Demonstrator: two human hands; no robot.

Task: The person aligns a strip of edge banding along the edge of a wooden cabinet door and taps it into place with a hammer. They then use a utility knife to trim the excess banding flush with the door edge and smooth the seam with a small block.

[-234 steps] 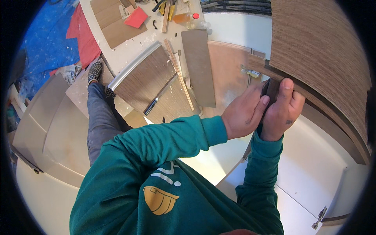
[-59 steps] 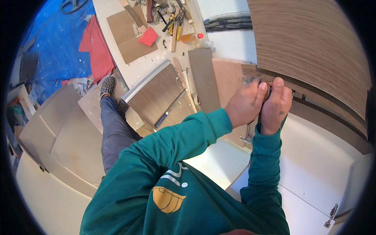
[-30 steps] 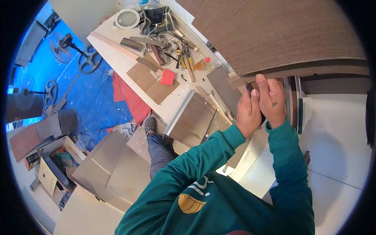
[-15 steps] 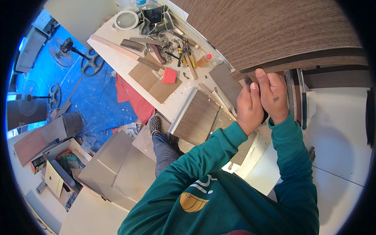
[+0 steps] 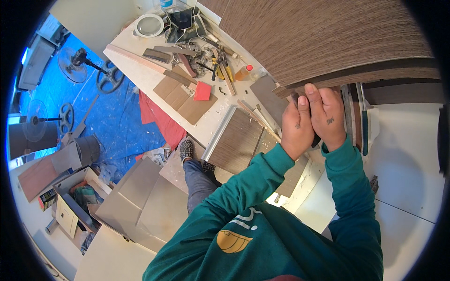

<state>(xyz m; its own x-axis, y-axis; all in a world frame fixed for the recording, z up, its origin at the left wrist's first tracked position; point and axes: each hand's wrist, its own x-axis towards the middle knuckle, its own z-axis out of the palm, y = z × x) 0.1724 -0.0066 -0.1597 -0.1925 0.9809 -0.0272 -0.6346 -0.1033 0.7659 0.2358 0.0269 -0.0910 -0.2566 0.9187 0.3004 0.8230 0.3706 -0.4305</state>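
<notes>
My left hand [image 5: 298, 127] and my right hand [image 5: 329, 117] are side by side, thumbs up, just below the lower edge of a brown wood-grain panel [image 5: 328, 37]. The left fingers are curled round a dark, narrow object [image 5: 295, 97]; its tip shows above the fist and a dark part shows near the wrist. Its kind is hidden by my hands. My right hand presses against the left, its fingers closed and turned away, so what they grip cannot be seen. The right thumb tip reaches the panel's edge.
A cluttered white worktop [image 5: 140, 47] holds pliers [image 5: 215, 68], cardboard [image 5: 173, 93], a red square [image 5: 203, 91] and a red-capped bottle [image 5: 244, 72]. A wood-grain board [image 5: 234, 140] lies before me. Two fans [image 5: 72, 63] stand over blue sheeting. An open box [image 5: 77, 196] is lower left.
My left hand has shifted very slightly left along the panel's edge. My right hand stays almost in place, and the view has moved a little.
</notes>
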